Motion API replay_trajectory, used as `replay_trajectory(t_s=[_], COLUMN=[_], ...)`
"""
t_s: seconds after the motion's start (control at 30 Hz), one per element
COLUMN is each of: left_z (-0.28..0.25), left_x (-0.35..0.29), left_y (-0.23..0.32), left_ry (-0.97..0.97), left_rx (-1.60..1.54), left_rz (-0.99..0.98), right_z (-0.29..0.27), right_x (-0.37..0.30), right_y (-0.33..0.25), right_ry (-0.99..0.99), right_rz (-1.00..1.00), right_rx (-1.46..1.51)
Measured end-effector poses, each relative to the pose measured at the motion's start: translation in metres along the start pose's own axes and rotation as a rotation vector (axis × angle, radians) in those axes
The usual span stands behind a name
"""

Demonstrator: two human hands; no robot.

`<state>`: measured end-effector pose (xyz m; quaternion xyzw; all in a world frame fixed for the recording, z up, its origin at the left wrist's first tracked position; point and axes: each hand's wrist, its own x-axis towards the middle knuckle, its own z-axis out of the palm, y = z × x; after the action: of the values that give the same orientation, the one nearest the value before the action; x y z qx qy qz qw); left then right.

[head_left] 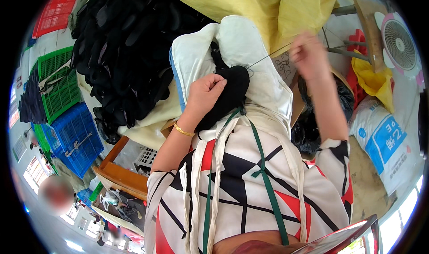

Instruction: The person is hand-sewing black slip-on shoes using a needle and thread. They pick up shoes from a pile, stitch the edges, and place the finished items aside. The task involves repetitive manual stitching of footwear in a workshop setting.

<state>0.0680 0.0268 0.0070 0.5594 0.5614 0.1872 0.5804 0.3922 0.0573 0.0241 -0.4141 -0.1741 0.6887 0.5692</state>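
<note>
On my lap, over white cloth, lies a black cloth shoe (233, 85). My left hand (207, 91) grips its near left edge, fingers curled and thumb pressed down on it. A dark thread (271, 55) runs taut from the shoe's far right edge up to my right hand (307, 55). That hand is raised to the right, away from the shoe, with its fingers closed on the thread. Motion blurs it slightly, and whether a needle is in the fingers cannot be made out. A small loop of thread lies by the shoe's edge.
A large heap of black shoes (129, 44) rises at the left, with yellow sheeting (295, 12) behind. Green (56, 84) and blue crates (76, 137) stand further left. At the right are a fan (399, 38), a box with a black bag (342, 97) and a white sack (380, 142).
</note>
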Motion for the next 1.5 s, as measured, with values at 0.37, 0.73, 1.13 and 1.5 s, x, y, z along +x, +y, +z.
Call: replay_trajectory(t_s=[0.37,0.73,1.13,1.5], left_z=[0.002,0.004,0.012,0.01], left_x=[0.005,0.002,-0.002,0.01], left_y=[-0.004,0.003,0.008,0.018], left_ry=[-0.012,-0.006,0.169,0.176], left_rx=[-0.068,0.06,0.436,0.765], left_rz=[-0.051,0.04,0.393,0.557], right_z=[-0.09,0.014,0.024,0.068], right_x=[-0.02,-0.018,-0.026,-0.013], right_y=[-0.116,0.059,0.043,0.01], right_ry=[0.82,-0.401,0.072,-0.216], right_rz=[-0.808,0.002,-0.426,-1.119], right_rx=[-0.902,-1.137,-1.117,-1.573])
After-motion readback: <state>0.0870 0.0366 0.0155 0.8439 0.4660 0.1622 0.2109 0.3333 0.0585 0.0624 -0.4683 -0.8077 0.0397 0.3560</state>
